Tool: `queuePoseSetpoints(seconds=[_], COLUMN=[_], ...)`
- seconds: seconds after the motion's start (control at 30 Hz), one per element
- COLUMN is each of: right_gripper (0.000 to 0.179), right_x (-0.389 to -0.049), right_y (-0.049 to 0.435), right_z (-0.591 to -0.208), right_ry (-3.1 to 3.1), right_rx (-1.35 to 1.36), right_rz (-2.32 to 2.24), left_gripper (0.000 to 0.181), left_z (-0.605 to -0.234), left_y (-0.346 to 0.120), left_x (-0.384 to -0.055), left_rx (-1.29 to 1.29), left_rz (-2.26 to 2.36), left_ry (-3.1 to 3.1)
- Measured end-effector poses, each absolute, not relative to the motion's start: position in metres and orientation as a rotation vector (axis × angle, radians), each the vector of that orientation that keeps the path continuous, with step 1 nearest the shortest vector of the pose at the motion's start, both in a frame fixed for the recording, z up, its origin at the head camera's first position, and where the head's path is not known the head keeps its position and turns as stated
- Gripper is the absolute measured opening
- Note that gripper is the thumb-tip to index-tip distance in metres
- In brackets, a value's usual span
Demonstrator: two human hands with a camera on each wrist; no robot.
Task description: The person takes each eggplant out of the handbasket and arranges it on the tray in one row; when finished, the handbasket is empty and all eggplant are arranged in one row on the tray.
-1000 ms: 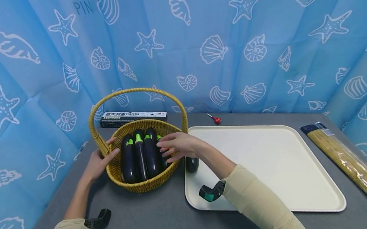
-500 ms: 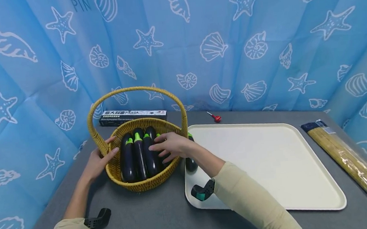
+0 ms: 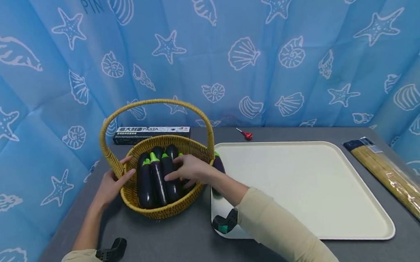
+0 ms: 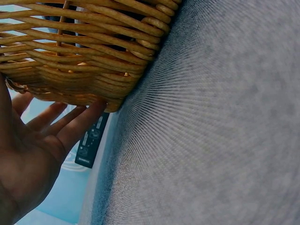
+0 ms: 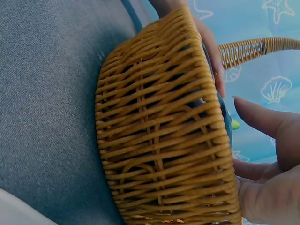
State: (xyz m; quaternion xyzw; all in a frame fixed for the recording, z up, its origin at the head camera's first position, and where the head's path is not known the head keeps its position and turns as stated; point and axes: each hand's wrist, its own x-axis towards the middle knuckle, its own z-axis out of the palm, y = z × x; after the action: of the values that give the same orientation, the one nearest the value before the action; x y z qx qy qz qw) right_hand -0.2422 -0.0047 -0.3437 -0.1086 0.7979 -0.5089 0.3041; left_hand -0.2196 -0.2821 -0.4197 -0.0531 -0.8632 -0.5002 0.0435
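Note:
A yellow wicker basket (image 3: 161,212) with a tall hooped handle holds several dark purple eggplants (image 3: 145,187) with green caps. My left hand (image 3: 111,187) grips the basket's left side near the handle, thumb over the rim. In the left wrist view its fingers (image 4: 77,125) lie along the outer weave. Over the basket's right side, my right hand (image 3: 194,168) reaches in, its thumb touching an eggplant. Its other fingers are partly hidden among the eggplants and, in the right wrist view, behind the basket wall (image 5: 164,131). Another eggplant (image 3: 218,163) lies at the tray's left edge, partly behind my right forearm.
A cream tray (image 3: 295,182) lies right of the basket. A black pasta box (image 3: 151,133) stands behind the basket, and a red lollipop (image 3: 247,136) lies behind the tray. At the far right is a bag of spaghetti (image 3: 395,182). A blue curtain (image 3: 246,29) hangs behind the table.
My right hand has moved left and lower into the basket, and the eggplants by its thumb have shifted slightly left. The left hand stays on the basket.

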Motion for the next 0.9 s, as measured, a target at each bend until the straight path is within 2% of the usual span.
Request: queuePoseSetpoints(seconds=[0.5, 0.9], right_gripper=[0.068, 0.062], right_x=[-0.247, -0.247], right_y=[0.001, 0.032], right_z=[-0.343, -0.332], right_ry=[1.976, 1.710], right_rx=[-0.294, -0.470], right_rz=[-1.421, -1.572], left_gripper=[0.061, 0.060], left_z=[-0.420, -0.421], left_y=[-0.281, -0.283], left_x=[-0.218, -0.220], left_rx=[-0.161, -0.153], left_rz=[-1.565, -1.551], left_ry=[-2.631, -2.642])
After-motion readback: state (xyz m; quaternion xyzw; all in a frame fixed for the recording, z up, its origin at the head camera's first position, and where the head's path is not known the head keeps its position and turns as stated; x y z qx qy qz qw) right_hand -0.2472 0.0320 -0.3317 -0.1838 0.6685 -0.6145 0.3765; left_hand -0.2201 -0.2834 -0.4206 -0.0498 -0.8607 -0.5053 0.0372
